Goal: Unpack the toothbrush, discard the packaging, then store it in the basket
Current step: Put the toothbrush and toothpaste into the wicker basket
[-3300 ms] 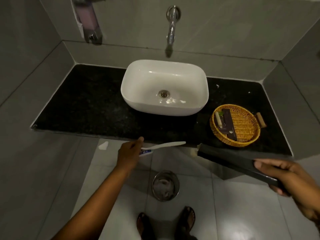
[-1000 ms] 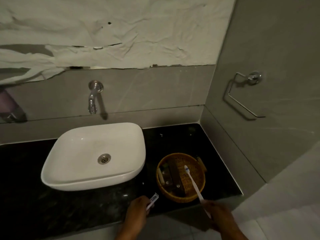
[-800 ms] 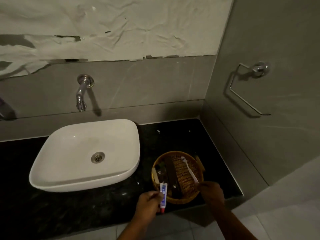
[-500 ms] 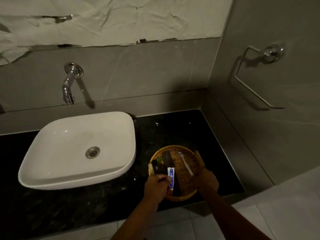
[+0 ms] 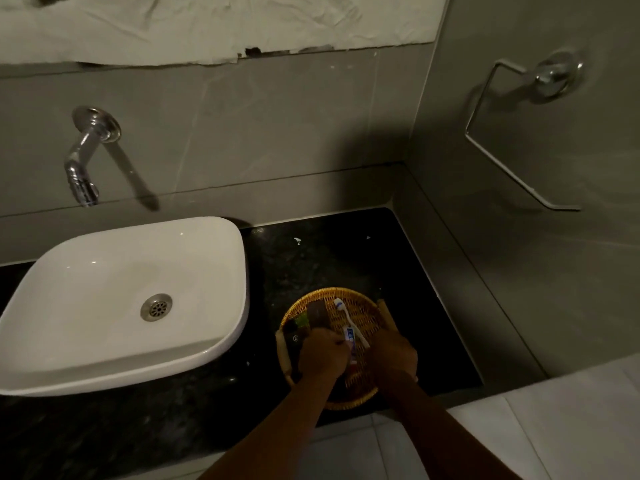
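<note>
A round wicker basket (image 5: 363, 303) sits on the black counter to the right of the sink. The white toothbrush (image 5: 348, 317) lies slanted inside it, head toward the wall. My right hand (image 5: 393, 356) is over the basket's near right side with its fingers around the brush handle's end. My left hand (image 5: 322, 355) is over the basket's near left side, holding a small white and blue toothpaste tube (image 5: 350, 344) upright beside the brush. Dark packets (image 5: 318, 315) lie in the basket's left half, partly hidden by my left hand.
A white basin (image 5: 86, 323) stands on the black counter (image 5: 329, 258) to the left, with a chrome tap (image 5: 85, 157) on the wall above it. A metal towel ring (image 5: 519, 133) hangs on the right wall. Pale floor tiles (image 5: 554, 427) lie below the counter edge.
Both hands have gone down into the basket. The toothbrush went from raised above the basket to lying in it, and the toothpaste tube came in beside it.
</note>
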